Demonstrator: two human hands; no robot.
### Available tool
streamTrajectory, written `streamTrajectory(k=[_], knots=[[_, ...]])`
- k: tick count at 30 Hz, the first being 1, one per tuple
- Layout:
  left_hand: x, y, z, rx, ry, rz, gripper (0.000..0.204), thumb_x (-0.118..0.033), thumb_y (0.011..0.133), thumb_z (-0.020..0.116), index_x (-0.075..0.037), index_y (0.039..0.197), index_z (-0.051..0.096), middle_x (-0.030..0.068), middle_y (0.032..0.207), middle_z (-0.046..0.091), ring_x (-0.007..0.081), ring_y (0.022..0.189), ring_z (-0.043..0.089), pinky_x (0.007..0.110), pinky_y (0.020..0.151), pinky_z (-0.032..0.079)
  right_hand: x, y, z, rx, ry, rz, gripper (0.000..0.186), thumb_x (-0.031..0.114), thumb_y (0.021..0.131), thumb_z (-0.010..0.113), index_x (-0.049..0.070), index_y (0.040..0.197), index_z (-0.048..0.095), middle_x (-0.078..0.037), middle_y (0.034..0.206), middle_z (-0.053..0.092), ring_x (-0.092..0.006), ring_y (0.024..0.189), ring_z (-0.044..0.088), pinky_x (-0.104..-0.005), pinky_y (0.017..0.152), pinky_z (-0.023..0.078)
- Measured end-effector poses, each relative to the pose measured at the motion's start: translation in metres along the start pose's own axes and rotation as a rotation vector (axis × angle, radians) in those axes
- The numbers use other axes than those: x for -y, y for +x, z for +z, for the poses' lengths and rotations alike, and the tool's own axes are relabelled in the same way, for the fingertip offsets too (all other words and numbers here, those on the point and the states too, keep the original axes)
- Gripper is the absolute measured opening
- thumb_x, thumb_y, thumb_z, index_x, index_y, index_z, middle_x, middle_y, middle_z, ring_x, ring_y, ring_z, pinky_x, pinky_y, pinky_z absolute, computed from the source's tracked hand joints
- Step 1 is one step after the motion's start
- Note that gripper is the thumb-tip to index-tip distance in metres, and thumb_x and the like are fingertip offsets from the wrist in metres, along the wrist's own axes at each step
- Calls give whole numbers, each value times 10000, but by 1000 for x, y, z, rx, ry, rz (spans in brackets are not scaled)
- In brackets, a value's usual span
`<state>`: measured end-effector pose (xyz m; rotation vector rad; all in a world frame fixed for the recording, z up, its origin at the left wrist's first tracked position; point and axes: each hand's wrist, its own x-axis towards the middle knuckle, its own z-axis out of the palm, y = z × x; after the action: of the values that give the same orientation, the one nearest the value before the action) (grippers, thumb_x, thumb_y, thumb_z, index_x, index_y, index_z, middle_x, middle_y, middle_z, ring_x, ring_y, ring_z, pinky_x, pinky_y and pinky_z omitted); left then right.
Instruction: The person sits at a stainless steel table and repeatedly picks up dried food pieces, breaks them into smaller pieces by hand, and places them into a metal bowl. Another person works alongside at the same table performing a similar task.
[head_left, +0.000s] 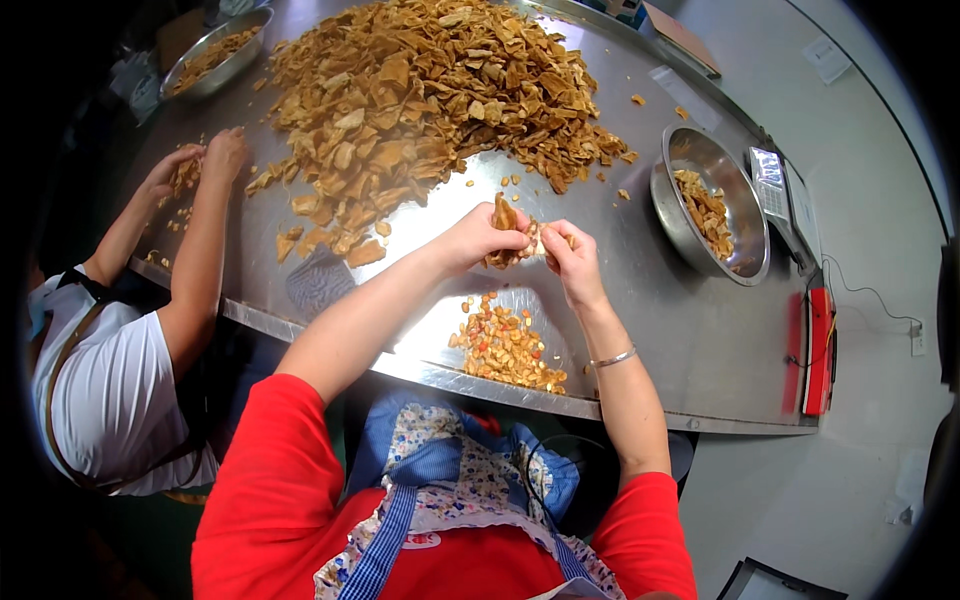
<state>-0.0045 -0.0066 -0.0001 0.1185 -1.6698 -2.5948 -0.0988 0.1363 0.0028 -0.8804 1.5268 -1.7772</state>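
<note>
My left hand (478,240) is closed round a brown, dried-looking piece (504,214), part of which sticks up above the fingers. Close beside it, my right hand (573,262) pinches at the same brown stuff; a paler bit shows between the two hands. How much each hand holds is partly hidden by the fingers. Below them, near the table's front edge, lies a small heap of yellow and orange bits (512,348). A large heap of flat, brown dried pieces (440,90) spreads over the table beyond my hands.
On the metal table (640,350) a steel bowl (672,225) with brown pieces stands at right, beside a scale (770,185). A red device (818,350) is at the right edge. At left, a co-worker's hands (205,165) work near another steel bowl (230,62).
</note>
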Motion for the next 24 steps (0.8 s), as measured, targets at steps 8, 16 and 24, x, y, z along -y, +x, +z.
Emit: streamTrajectory(k=[8,16,24], knots=[[-10,-7,-7,131,59,-55,104,-68,695,603,-16,757,539,40,647,556,101,564,516,226,534,424,11,1,-3,185,-148,8,74,96,771,558,38,790,516,56,622,457,-5,514,353,-154,447,262],[-3,-2,4,-81,159,-23,232,-160,714,679,-34,881,578,-2,577,509,48,428,391,192,382,269,2,-2,6,-160,152,123,59,72,769,547,33,794,511,29,602,473,-18,479,381,-165,407,277],[5,1,1,-121,-4,37,117,-121,723,629,-53,705,535,-10,550,494,61,440,406,205,395,284,14,-4,8,-115,-611,-262,186,179,758,606,46,753,475,-20,584,469,-105,489,431,-238,449,349]])
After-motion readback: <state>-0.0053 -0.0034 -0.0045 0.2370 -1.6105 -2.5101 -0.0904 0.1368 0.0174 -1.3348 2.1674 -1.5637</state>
